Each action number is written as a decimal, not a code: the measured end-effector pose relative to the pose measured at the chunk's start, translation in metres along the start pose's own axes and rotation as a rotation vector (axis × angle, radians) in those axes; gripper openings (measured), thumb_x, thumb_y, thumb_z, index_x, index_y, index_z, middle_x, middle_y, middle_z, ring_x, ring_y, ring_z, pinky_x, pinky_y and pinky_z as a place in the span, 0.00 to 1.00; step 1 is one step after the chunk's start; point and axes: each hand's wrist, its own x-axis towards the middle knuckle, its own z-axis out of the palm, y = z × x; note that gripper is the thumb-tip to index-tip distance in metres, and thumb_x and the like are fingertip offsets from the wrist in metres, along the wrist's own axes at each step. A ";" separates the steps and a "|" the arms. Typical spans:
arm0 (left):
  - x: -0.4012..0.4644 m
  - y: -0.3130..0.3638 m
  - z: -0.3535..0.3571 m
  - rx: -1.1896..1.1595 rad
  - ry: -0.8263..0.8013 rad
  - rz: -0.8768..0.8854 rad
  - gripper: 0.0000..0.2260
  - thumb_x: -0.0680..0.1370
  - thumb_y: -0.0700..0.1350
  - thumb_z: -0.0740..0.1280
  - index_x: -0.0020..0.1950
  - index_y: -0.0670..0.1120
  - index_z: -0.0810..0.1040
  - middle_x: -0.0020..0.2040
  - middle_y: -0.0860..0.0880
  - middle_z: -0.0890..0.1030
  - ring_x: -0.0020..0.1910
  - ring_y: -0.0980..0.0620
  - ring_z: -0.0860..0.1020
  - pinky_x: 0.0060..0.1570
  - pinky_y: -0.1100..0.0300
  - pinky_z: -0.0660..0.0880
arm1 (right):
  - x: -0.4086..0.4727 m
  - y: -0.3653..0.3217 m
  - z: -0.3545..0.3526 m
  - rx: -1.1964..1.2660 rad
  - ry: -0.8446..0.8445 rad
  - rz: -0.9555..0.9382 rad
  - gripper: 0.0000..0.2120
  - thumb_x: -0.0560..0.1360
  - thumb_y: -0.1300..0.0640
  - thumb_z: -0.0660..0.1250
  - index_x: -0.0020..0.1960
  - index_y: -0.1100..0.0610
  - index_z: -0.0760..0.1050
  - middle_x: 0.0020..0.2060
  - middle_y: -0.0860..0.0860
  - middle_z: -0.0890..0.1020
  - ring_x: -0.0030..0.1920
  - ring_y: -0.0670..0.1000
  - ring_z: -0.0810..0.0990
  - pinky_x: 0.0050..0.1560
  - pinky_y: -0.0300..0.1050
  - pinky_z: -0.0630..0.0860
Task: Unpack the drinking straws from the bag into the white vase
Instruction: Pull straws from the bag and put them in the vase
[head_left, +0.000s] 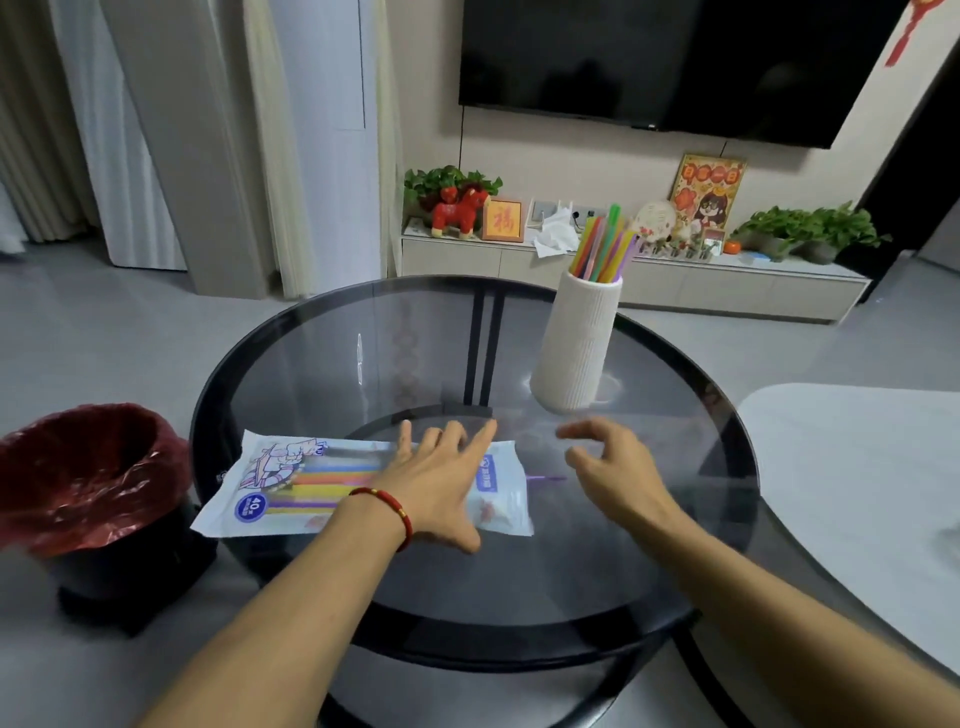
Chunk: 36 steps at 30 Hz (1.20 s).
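Observation:
A white plastic straw bag (291, 483) lies flat on the round glass table (363, 364), with several coloured straws showing through it. My left hand (441, 478) rests spread over the bag's right half, fingers apart. A purple straw (545, 478) pokes out of the bag's right end. My right hand (608, 467) hovers just right of that end, fingers curled loosely and holding nothing. The ribbed white vase (574, 343) stands upright behind my right hand, with several coloured straws (605, 247) in it.
A black bin with a red liner (88, 478) stands on the floor left of the table. A white tabletop (857, 467) overlaps the glass table's right edge. A low cabinet with plants and ornaments (623, 270) runs along the far wall.

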 end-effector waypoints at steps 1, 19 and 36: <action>-0.001 0.003 -0.001 0.047 0.006 0.006 0.56 0.63 0.59 0.72 0.81 0.50 0.40 0.68 0.46 0.62 0.70 0.42 0.63 0.73 0.30 0.48 | -0.004 0.008 0.008 0.028 -0.032 0.014 0.15 0.81 0.59 0.63 0.65 0.53 0.81 0.62 0.49 0.83 0.50 0.46 0.82 0.52 0.42 0.74; -0.010 0.040 -0.033 0.501 0.305 0.108 0.46 0.63 0.54 0.71 0.77 0.43 0.56 0.66 0.44 0.66 0.60 0.43 0.69 0.66 0.35 0.60 | -0.024 -0.002 0.037 0.847 -0.328 0.338 0.16 0.82 0.54 0.60 0.58 0.57 0.85 0.50 0.57 0.90 0.56 0.63 0.87 0.59 0.60 0.83; -0.006 0.030 -0.074 0.823 0.244 0.103 0.53 0.66 0.56 0.74 0.80 0.42 0.44 0.72 0.42 0.60 0.67 0.42 0.65 0.68 0.27 0.53 | -0.019 -0.009 0.031 1.213 -0.362 0.568 0.12 0.85 0.57 0.65 0.58 0.65 0.80 0.47 0.59 0.88 0.39 0.52 0.88 0.42 0.47 0.86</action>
